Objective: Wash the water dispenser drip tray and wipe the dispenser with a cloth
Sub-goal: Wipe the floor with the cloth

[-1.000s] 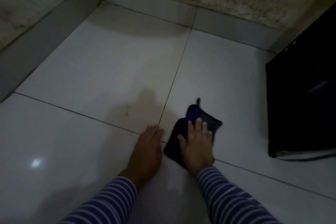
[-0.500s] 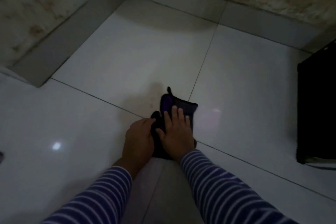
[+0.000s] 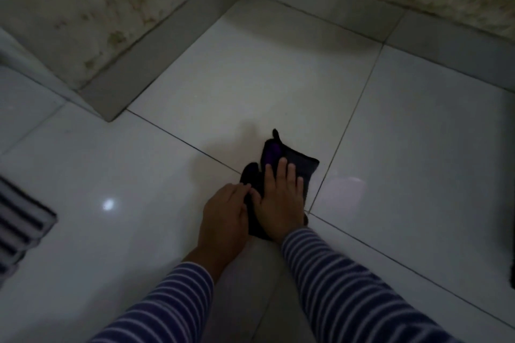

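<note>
The floor (image 3: pixel 278 69) is laid with large, glossy white tiles, divided by thin dark grout lines, and a small bright spot of light is reflected on a tile at the left. A grey skirting (image 3: pixel 320 7) is set along the edge where the floor meets the stained walls. A dark cloth (image 3: pixel 302 168) with a purple patch is spread flat on the floor, just beside a crossing of grout lines. A striped grey and dark thing (image 3: pixel 19 221) is seen lying on the floor at the left edge; what it is cannot be told.
</note>
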`<state>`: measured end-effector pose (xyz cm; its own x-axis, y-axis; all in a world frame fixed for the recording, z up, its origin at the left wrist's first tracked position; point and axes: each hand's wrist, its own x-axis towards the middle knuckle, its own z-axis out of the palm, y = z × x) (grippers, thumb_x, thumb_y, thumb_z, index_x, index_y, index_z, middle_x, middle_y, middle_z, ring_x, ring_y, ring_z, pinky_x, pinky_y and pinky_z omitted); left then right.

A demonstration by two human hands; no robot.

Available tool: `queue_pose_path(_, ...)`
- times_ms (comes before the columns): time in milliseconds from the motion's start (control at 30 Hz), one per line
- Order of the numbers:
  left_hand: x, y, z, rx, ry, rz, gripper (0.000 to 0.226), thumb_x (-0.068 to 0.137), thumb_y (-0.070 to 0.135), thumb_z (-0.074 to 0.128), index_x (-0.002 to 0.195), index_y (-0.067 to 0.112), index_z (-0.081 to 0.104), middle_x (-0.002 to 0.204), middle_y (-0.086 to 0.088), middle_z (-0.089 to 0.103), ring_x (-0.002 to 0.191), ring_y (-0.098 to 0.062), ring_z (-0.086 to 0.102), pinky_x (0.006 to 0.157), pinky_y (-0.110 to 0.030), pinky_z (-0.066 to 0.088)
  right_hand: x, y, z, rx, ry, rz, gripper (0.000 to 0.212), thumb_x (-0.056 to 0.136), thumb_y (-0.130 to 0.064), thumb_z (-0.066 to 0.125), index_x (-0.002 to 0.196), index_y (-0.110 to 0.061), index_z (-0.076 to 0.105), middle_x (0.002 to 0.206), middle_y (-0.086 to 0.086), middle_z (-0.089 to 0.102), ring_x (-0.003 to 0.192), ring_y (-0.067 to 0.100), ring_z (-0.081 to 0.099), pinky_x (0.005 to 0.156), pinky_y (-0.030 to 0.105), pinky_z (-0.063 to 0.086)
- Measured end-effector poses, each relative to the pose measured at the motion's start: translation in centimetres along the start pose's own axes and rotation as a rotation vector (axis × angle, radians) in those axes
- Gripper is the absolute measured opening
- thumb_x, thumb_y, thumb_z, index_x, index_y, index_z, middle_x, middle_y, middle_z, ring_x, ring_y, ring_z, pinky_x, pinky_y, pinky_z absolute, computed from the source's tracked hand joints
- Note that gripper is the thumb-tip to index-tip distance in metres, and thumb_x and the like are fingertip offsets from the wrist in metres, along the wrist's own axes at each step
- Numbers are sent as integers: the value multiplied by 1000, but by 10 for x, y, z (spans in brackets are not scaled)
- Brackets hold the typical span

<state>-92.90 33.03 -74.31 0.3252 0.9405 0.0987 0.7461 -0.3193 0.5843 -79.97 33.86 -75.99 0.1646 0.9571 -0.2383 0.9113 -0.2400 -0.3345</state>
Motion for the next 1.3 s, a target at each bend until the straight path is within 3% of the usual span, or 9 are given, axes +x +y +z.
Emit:
queue_pose_path(200, 3, -9, 2, 188, -134, -64, 51, 94, 28, 48, 139, 5, 44, 143, -21, 44, 130, -37, 45, 105, -48, 38, 14, 13, -20, 190, -212, -151, 68, 94, -35, 46, 152, -22, 13, 161, 5, -10, 148, 25, -10, 117, 41, -7)
queue_pose_path(300, 2, 0, 19, 329, -268, -135, 64, 97, 46, 30, 151, 18, 11, 160, -10, 8, 147, -31, 7, 116, -46, 9, -9, 50, -26, 14, -128, -29, 70, 96, -51, 37, 152, -25, 6, 160, 6, -14, 147, 26, -13, 117, 43, -4)
queue_pose_path(400, 2, 19, 33, 371, -351, -61, 66, 97, 44, 28, 151, 19, 1, 161, -10, -3, 147, -29, -2, 117, -46, 2, -40, 63, -20, -1, -34, 136, 70, 96, -56, 28, 152, -22, 3, 161, 9, -12, 147, 28, -11, 117, 44, -4)
queue_pose_path(567, 9, 54, 36, 321, -369, -30, 67, 77, 32, 34, 142, 17, 33, 147, -10, 37, 132, -29, 34, 111, -47, 22, -80, 78, -20, 38, -92, 139, 65, 99, -45, 32, 152, -21, 3, 160, 8, -14, 147, 28, -12, 118, 42, -3)
queue_pose_path(800, 30, 82, 44, 103, -497, 190, 58, 80, 27, 53, 134, 10, 43, 132, -10, 51, 127, -29, 42, 108, -39, 31, -99, 106, -57, 345, 66, 129, 54, 97, -2, 43, 148, -17, 31, 159, 1, 6, 148, 19, 7, 115, 20, 7)
queue_pose_path(933, 34, 92, 43, 381, -484, 24, 46, 86, 43, 55, 122, 14, 49, 126, -9, 51, 117, -28, 44, 95, -37, 36, -119, 97, -55, 436, 147, 317, 37, 92, -1, 48, 127, -9, 58, 126, 14, 55, 119, 26, 49, 99, 20, 34)
queue_pose_path(1100, 37, 108, 38, 577, -577, -67, 34, 90, 46, 42, 109, 23, 59, 114, -5, 61, 113, -28, 47, 96, -45, 28, -127, 77, -49, 583, 42, 411, 35, 90, -5, 50, 123, -11, 60, 117, 13, 53, 111, 22, 51, 90, 16, 34)
queue_pose_path(1233, 48, 129, 28, 335, -682, -166, 41, 94, 45, 34, 126, 22, 47, 130, -3, 56, 123, -27, 47, 111, -51, 14, -122, 75, -68, 714, 10, 452, 24, 86, -6, 52, 105, -12, 65, 106, 8, 61, 101, 22, 57, 79, 25, 43)
queue_pose_path(1300, 54, 142, 19, 29, -685, -235, 39, 96, 39, 37, 126, 16, 46, 133, -9, 55, 120, -27, 50, 111, -43, 24, -119, 76, -85, 861, 71, 494, 23, 82, -4, 54, 100, -14, 64, 102, 7, 65, 94, 22, 60, 78, 32, 51)
